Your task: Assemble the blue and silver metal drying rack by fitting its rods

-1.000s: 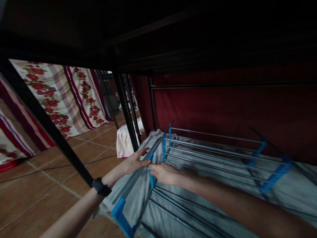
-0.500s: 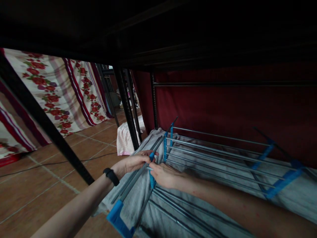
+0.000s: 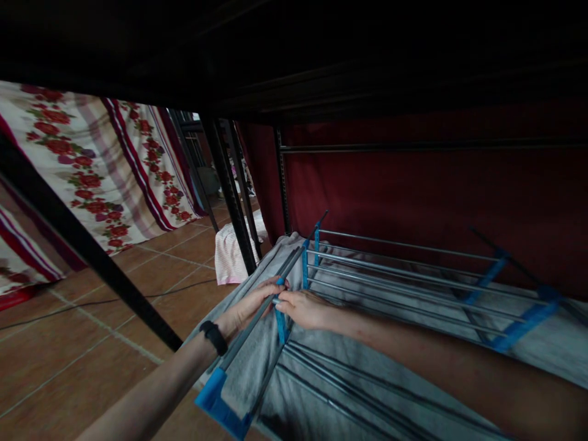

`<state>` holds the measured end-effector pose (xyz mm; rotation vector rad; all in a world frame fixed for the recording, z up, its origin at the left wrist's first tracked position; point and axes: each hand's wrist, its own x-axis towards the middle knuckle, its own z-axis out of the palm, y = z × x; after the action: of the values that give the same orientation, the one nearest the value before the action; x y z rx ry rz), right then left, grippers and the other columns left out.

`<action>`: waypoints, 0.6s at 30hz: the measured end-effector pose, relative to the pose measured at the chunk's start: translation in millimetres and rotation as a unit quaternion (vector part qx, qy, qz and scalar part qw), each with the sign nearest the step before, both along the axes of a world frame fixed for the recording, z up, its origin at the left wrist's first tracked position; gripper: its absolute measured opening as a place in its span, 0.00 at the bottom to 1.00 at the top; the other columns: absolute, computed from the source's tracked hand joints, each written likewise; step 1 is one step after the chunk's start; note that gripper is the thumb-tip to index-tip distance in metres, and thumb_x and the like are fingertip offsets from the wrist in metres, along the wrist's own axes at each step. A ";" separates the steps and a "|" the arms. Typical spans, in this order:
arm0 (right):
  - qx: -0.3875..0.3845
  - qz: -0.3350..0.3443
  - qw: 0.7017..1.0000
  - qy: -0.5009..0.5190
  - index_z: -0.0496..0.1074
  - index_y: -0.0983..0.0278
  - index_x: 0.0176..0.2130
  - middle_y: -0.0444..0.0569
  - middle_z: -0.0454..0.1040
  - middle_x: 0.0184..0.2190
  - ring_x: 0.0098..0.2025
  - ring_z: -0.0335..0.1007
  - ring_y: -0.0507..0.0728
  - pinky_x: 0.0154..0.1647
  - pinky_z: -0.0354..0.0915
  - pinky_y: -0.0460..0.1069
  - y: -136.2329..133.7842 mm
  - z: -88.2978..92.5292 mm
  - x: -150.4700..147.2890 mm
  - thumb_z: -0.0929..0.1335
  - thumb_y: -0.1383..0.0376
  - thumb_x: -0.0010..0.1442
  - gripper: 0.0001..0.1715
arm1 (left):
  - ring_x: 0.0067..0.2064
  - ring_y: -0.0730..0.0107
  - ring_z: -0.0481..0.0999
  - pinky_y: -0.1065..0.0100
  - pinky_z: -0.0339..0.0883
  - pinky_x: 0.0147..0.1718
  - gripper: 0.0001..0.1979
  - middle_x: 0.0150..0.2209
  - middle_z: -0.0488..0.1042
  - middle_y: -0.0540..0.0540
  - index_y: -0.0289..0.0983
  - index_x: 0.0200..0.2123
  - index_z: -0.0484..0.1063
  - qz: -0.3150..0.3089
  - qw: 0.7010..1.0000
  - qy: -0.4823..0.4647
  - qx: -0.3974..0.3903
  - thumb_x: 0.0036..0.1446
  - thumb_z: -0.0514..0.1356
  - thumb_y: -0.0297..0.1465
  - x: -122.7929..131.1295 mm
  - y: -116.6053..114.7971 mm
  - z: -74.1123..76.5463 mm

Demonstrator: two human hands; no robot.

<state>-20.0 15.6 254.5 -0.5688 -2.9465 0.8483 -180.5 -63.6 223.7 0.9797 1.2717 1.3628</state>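
A rack of thin grey metal rods with blue plastic joints (image 3: pixel 282 326), like a clothes drying rack, lies on a grey cloth (image 3: pixel 248 367). My left hand (image 3: pixel 257 300) wraps round the long rod on its left side, at a blue joint, with a black band on the wrist. Right against it, my right hand (image 3: pixel 301 308) is closed with its fingertips on the end of a metal rod (image 3: pixel 276 301) at the same joint. Part of the joint is hidden by my fingers. A blue corner piece (image 3: pixel 214 392) joins the near end of the frame.
A dark shelf (image 3: pixel 294 55) hangs low overhead. Black posts (image 3: pixel 229 196) stand at the left, beside a pale cloth (image 3: pixel 232 254). Behind is a dark red curtain (image 3: pixel 413 190). Tiled floor (image 3: pixel 92 367) with a cable (image 3: pixel 114 300) and a floral cloth (image 3: pixel 105 165) are to the left.
The view has shifted slightly. Both hands stay at the same blue joint, and the right fingers have moved a little upward along with the rod end.
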 end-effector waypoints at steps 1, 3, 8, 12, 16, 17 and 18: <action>0.002 0.004 1.000 0.000 0.75 0.59 0.49 0.49 0.80 0.50 0.51 0.76 0.59 0.49 0.67 0.51 0.0 0.6 0.3 0.59 0.56 0.72 0.19 | 0.37 0.69 0.74 0.70 0.66 0.38 0.15 0.38 0.77 0.49 0.35 0.43 0.75 0.002 1.000 -0.006 0.000 0.52 0.65 0.33 1.3 -0.1 0.4; 0.007 0.007 1.000 -0.002 0.75 0.59 0.49 0.49 0.80 0.48 0.50 0.76 0.58 0.50 0.67 0.51 0.9 1.7 1.3 0.59 0.56 0.73 0.19 | 0.37 0.70 0.73 0.70 0.66 0.38 0.14 0.39 0.77 0.49 0.35 0.42 0.75 0.003 1.000 -0.015 -0.005 0.52 0.65 0.32 3.7 -1.2 2.3; 0.019 0.023 0.999 -0.011 0.74 0.58 0.53 0.49 0.79 0.53 0.53 0.76 0.60 0.52 0.67 0.52 7.4 4.1 3.3 0.59 0.56 0.74 0.20 | 0.38 0.69 0.74 0.70 0.66 0.41 0.15 0.40 0.77 0.49 0.36 0.45 0.75 -0.008 1.000 -0.008 -0.005 0.53 0.63 0.29 4.0 -3.4 4.7; 0.020 0.032 0.999 -0.022 0.73 0.62 0.56 0.53 0.78 0.55 0.55 0.76 0.60 0.54 0.67 0.52 8.7 4.3 2.4 0.59 0.57 0.74 0.21 | 0.39 0.68 0.75 0.69 0.67 0.42 0.14 0.39 0.78 0.48 0.35 0.45 0.75 -0.008 1.000 -0.013 -0.016 0.54 0.64 0.31 -0.1 -1.2 0.7; 0.005 0.024 1.000 -0.002 0.69 0.61 0.62 0.54 0.76 0.59 0.58 0.74 0.62 0.57 0.67 0.54 7.2 1.5 0.8 0.59 0.58 0.74 0.24 | 0.41 0.66 0.76 0.69 0.67 0.42 0.16 0.40 0.79 0.48 0.35 0.47 0.75 -0.019 0.999 -0.028 -0.011 0.54 0.64 0.31 -3.0 1.3 -3.7; -0.001 0.018 1.000 0.001 0.69 0.60 0.63 0.53 0.76 0.59 0.58 0.74 0.61 0.57 0.67 0.54 7.3 0.9 0.6 0.59 0.58 0.74 0.24 | 0.41 0.66 0.77 0.69 0.68 0.42 0.17 0.41 0.79 0.47 0.35 0.48 0.75 -0.023 0.999 -0.030 -0.009 0.54 0.64 0.31 -3.1 1.7 -4.1; -0.008 0.011 1.000 0.002 0.70 0.59 0.62 0.52 0.76 0.58 0.58 0.74 0.61 0.57 0.67 0.54 7.8 0.6 0.6 0.58 0.57 0.73 0.24 | 0.42 0.65 0.77 0.68 0.68 0.42 0.18 0.41 0.79 0.47 0.35 0.48 0.75 -0.025 0.999 -0.030 -0.009 0.54 0.64 0.31 -3.1 1.9 -4.3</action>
<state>-19.4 23.4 255.1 -0.5341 -2.9505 0.8741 -183.6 -61.7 219.4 0.9451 1.2050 1.3319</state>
